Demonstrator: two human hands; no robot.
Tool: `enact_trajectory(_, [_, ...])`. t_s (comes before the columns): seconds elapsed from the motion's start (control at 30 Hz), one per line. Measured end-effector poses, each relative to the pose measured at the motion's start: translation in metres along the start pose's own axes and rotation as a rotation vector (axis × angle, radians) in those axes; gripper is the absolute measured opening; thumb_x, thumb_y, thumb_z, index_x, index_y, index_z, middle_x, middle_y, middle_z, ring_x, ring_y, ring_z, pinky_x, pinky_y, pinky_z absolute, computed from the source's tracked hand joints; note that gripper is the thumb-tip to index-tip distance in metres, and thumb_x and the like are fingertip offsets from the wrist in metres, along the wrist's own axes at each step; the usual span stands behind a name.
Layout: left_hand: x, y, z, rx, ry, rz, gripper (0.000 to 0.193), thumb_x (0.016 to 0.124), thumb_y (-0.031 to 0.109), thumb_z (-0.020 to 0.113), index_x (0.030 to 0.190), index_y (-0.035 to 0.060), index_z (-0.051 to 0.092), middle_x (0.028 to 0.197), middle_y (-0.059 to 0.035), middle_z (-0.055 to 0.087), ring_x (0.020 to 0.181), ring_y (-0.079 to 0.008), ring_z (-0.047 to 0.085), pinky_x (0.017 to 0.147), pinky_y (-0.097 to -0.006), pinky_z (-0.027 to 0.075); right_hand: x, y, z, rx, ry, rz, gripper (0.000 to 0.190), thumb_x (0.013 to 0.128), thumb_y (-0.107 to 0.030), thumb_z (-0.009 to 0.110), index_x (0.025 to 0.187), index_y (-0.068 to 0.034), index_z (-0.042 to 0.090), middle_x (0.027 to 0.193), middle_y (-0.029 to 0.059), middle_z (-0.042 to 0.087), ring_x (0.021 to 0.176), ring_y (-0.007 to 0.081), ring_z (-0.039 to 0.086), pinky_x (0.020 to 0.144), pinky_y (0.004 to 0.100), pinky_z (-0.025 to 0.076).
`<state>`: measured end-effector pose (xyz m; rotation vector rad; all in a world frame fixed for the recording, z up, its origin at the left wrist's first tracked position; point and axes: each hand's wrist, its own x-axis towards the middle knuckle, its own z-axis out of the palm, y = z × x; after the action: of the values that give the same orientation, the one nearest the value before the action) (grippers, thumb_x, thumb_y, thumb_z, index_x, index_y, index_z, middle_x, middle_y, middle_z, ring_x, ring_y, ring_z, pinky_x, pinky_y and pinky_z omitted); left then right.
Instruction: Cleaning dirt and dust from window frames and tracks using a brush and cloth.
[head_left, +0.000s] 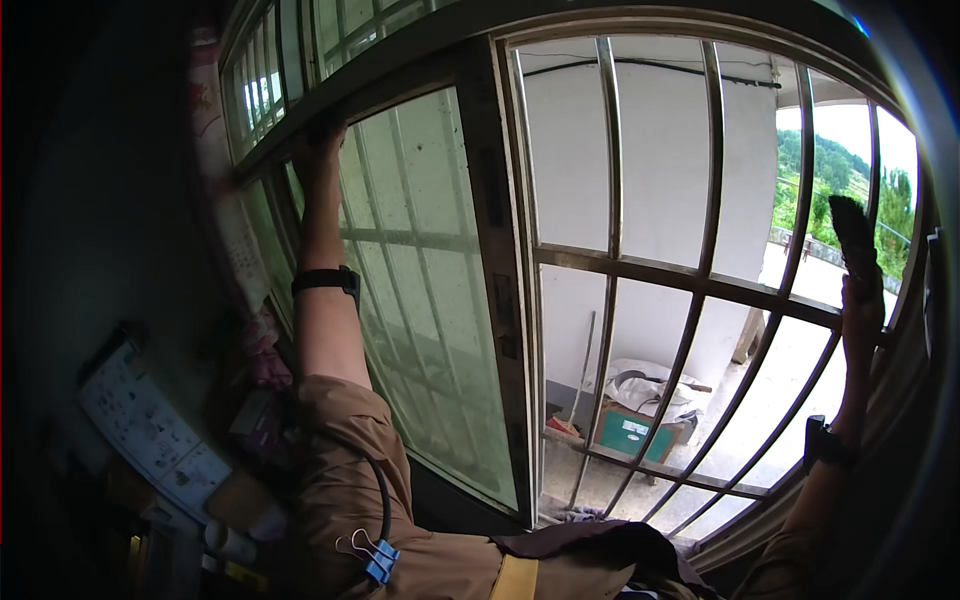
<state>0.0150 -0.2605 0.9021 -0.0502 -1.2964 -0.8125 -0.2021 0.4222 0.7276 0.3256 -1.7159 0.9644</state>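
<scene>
A sliding window fills the view ahead, with a metal-framed glass pane (420, 300) at the left and an open section at the right. My left hand (324, 133) is raised to the window frame's upper rail (397, 71), touching or gripping it; its fingers are lost in shadow. At the far right, my right hand (862, 304) grips a dark object, apparently a brush (851, 225), upright in front of the window bars (716, 285). Dark straps with small devices circle both forearms.
A patterned curtain (217, 135) hangs at the left, above shadowed clutter with a printed sheet (146, 420). Beyond the bars, a green box (634, 435) carries a white sack (652, 386). A blue binder clip (382, 561) holds a cable on my clothing.
</scene>
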Motion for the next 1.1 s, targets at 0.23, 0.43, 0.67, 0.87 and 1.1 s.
enact_trajectory(0.23, [0.014,-0.029,-0.008,0.530,0.137,0.440,0.043,0.086,0.031,0.057,0.116,-0.0003,0.054,0.107,-0.0196,0.061,0.102,-0.0346,0.057,0.085,-0.0415,0.043,-0.002,-0.011,0.004,-0.007,0.055,-0.091,0.042,0.085,-0.016,0.061,0.124,-0.005,0.049,0.099,0.0105,0.063,0.088,0.0187,0.061,0.077,0.0318,0.047])
enact_trajectory(0.43, [-0.022,-0.011,0.027,0.535,0.203,0.419,0.029,0.088,0.020,0.052,0.108,-0.0013,0.058,0.098,-0.0201,0.061,0.094,-0.0369,0.058,0.080,-0.0434,0.045,-0.001,-0.017,0.005,-0.016,0.040,-0.058,0.041,0.085,-0.014,0.059,0.124,-0.007,0.049,0.098,0.0107,0.063,0.086,0.0186,0.061,0.075,0.0317,0.047])
enact_trajectory(0.67, [-0.078,0.062,0.087,0.366,0.118,0.841,0.028,0.083,0.013,0.063,0.107,0.0002,0.058,0.098,-0.0169,0.061,0.091,-0.0316,0.059,0.080,-0.0382,0.046,-0.004,-0.024,0.001,0.017,0.011,0.017,0.041,0.084,-0.015,0.058,0.124,-0.009,0.049,0.094,0.0097,0.063,0.081,0.0176,0.060,0.072,0.0314,0.047])
enact_trajectory(0.87, [-0.082,0.073,0.080,0.343,-0.015,0.784,0.028,0.078,0.006,0.068,0.104,-0.0007,0.058,0.096,-0.0152,0.058,0.089,-0.0289,0.057,0.078,-0.0345,0.046,-0.004,-0.015,0.005,-0.074,0.073,-0.111,0.042,0.085,-0.017,0.058,0.125,-0.009,0.048,0.097,0.0119,0.063,0.085,0.0225,0.062,0.075,0.0334,0.047])
enact_trajectory(1.1, [-0.066,0.094,0.101,0.262,0.218,0.817,0.018,0.078,0.013,0.066,0.091,0.0031,0.059,0.078,-0.0118,0.059,0.074,-0.0311,0.058,0.067,-0.0386,0.045,-0.003,-0.016,0.004,-0.086,0.092,-0.094,0.037,0.086,-0.016,0.056,0.121,-0.009,0.050,0.099,0.0115,0.062,0.089,0.0238,0.061,0.077,0.0341,0.046])
